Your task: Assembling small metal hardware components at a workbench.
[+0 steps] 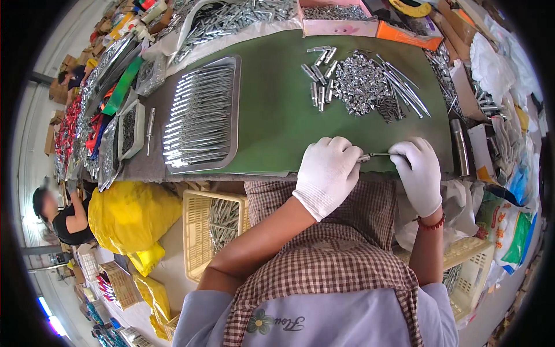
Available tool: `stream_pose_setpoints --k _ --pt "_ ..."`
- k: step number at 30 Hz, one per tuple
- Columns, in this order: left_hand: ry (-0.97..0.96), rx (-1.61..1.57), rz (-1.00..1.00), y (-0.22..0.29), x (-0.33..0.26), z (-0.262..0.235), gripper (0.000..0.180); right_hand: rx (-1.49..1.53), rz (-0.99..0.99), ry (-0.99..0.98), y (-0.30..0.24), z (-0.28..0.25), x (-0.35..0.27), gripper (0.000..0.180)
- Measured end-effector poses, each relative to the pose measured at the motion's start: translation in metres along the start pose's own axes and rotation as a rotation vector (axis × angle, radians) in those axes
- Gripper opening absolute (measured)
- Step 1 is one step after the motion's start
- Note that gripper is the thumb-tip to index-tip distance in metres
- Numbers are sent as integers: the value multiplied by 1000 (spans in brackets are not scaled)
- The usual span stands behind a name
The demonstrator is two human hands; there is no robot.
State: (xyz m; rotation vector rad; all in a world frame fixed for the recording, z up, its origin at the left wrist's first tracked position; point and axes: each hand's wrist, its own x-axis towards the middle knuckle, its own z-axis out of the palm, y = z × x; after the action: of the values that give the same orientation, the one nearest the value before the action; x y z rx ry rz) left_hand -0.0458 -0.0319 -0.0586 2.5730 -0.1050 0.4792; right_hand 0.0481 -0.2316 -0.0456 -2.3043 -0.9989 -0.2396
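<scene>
Both hands wear white gloves and meet over the near edge of the green work mat (272,110). My left hand (328,173) is closed on a small silver metal fitting (363,158) at its fingertips. A thin metal rod (380,154) reaches from that fitting to my right hand (417,170), which pinches it between thumb and finger. Beyond them lie a pile of small silver metal pieces (361,81), several short metal cylinders (321,95) and loose thin rods (413,92). A metal tray (234,115) on the left holds rows of thin rods with thicker silver ends.
Heaps of metal parts (243,23) and a pink box (341,27) stand at the back. A thick metal tube (460,147) lies right of the mat. Below the table are a cream plastic crate (195,231) and yellow bags (130,214). Another person (66,214) is at far left.
</scene>
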Motion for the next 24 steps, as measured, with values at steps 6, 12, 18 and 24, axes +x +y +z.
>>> stream_pose_setpoints --k 6,12,18,24 --pt "60 -31 1 -2 -1 7 17 13 3 -40 3 -2 2 12" --pt "64 -85 -15 -3 1 6 16 -42 -93 -4 0 3 7 10" --pt "60 -102 -22 -4 0 5 14 145 172 109 21 -6 21 8" --pt "70 -97 9 -6 1 7 14 -109 326 142 70 2 51 13"
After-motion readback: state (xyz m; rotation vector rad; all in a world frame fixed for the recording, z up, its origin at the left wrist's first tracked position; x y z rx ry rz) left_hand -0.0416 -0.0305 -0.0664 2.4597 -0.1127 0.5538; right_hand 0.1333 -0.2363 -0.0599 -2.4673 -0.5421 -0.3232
